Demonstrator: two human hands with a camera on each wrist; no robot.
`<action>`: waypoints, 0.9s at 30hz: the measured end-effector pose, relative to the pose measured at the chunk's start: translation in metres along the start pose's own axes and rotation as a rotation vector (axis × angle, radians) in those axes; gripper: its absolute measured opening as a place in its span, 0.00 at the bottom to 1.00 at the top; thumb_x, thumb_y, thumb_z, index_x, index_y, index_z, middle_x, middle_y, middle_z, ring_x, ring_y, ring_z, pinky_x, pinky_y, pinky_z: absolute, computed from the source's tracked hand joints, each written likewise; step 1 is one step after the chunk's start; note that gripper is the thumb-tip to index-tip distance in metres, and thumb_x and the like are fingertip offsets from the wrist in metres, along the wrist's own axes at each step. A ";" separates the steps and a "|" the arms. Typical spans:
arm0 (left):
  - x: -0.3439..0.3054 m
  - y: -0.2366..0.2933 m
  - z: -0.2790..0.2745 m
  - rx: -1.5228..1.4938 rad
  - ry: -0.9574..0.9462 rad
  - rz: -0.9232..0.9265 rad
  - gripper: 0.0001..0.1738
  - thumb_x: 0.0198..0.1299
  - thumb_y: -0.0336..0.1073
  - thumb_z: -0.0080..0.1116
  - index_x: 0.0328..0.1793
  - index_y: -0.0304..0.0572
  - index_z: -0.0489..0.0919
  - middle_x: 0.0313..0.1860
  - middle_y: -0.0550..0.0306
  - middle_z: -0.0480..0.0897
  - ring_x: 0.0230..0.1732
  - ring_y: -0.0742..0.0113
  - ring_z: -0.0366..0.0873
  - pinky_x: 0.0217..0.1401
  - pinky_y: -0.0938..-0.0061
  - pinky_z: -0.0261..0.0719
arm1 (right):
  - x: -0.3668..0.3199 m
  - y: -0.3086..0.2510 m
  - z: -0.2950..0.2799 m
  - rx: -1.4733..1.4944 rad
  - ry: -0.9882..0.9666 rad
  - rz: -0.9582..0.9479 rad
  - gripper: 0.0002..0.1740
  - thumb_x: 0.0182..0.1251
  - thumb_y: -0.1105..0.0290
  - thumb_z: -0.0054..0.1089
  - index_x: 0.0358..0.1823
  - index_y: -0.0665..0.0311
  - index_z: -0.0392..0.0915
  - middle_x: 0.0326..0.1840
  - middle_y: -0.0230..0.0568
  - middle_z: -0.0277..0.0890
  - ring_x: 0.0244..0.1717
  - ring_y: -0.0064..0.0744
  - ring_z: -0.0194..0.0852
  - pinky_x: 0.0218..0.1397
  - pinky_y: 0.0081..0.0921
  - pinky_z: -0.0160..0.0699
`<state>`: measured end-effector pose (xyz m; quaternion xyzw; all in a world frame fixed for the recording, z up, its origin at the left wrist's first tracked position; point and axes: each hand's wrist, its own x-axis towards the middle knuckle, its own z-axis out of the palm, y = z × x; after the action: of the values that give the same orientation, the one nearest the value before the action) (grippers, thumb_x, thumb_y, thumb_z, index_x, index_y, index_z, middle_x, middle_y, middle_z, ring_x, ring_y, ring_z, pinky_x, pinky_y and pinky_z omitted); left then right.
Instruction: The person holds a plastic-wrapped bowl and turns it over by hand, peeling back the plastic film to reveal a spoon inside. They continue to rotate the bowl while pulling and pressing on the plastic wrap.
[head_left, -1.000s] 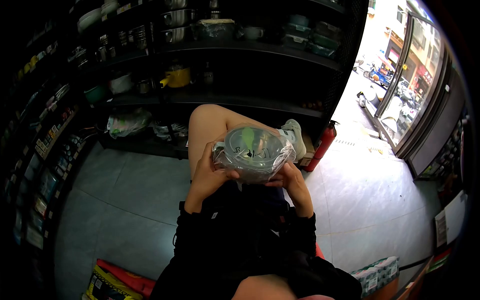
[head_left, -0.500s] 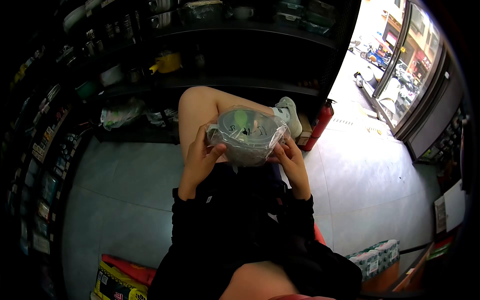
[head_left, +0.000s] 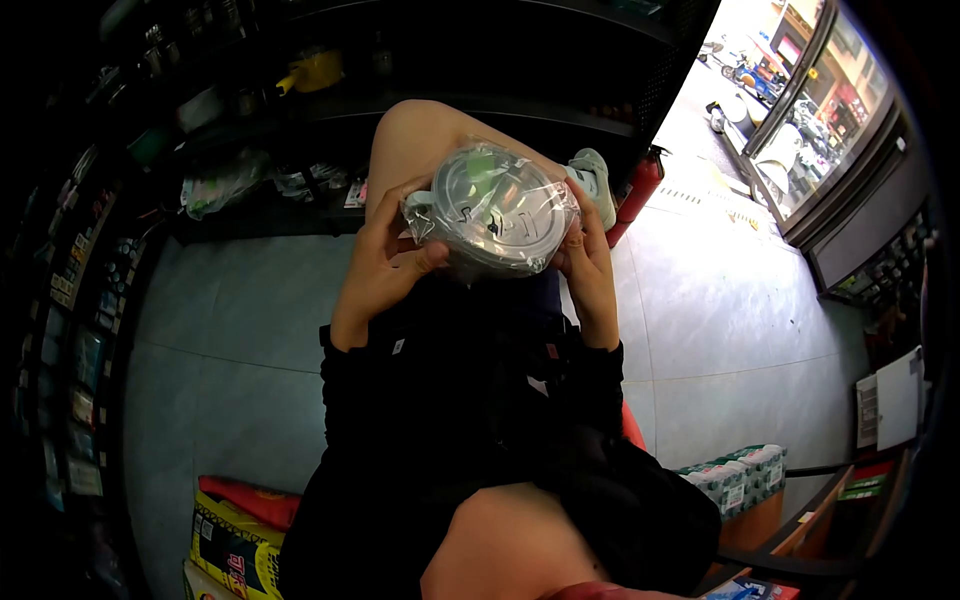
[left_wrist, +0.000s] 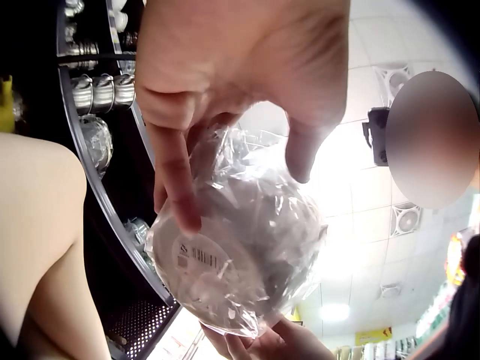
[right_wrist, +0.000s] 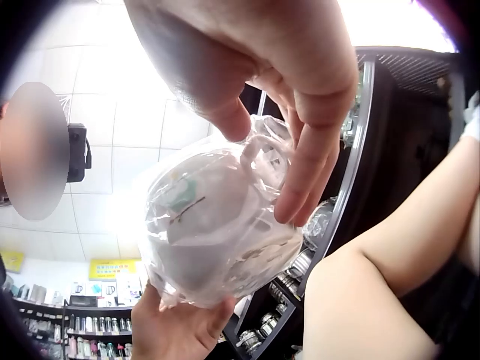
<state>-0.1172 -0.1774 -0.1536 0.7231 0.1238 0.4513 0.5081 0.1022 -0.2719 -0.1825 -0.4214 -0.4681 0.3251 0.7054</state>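
Note:
A round lidded bowl (head_left: 505,212) in crinkled clear plastic wrap is held up over the lap, with dark writing and a green patch on its clear lid. My left hand (head_left: 385,262) grips its left side, thumb at the near edge. On the opposite side my right hand (head_left: 590,262) holds it by the wrapped edge. In the left wrist view a round barcode label (left_wrist: 201,256) shows on the bowl's underside, beside the left fingers. The right wrist view shows a loop handle (right_wrist: 262,161) under the wrap, between the right thumb and fingers, and a green print on the pale wall.
Dark shelves (head_left: 470,108) with kitchenware stand in front, and a yellow pot (head_left: 318,70) sits on one. A crossed leg (head_left: 425,140) lies just beyond the bowl. A red fire extinguisher (head_left: 640,190) stands near the open doorway at right. Packaged goods (head_left: 235,545) lie at lower left.
Both hands have raised the bowl away from the body, and its lid now faces the head camera more fully. The head view has tilted downward.

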 end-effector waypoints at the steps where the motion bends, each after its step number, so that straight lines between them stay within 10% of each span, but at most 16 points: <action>1: -0.001 -0.001 -0.003 0.004 -0.009 0.017 0.46 0.51 0.57 0.68 0.69 0.38 0.64 0.59 0.47 0.73 0.61 0.58 0.72 0.59 0.64 0.75 | 0.000 -0.005 0.002 0.000 -0.004 -0.006 0.25 0.76 0.57 0.43 0.69 0.60 0.60 0.53 0.41 0.75 0.51 0.28 0.78 0.48 0.23 0.81; 27: -0.001 -0.001 -0.015 0.288 0.148 0.003 0.32 0.69 0.58 0.43 0.65 0.40 0.71 0.49 0.51 0.79 0.47 0.67 0.78 0.45 0.78 0.78 | -0.002 0.005 0.005 0.033 -0.103 0.092 0.17 0.74 0.61 0.49 0.56 0.64 0.68 0.47 0.38 0.77 0.46 0.27 0.78 0.44 0.24 0.85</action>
<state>-0.1292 -0.1689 -0.1537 0.7533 0.2234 0.4817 0.3881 0.0959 -0.2699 -0.1871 -0.4137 -0.4783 0.3862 0.6716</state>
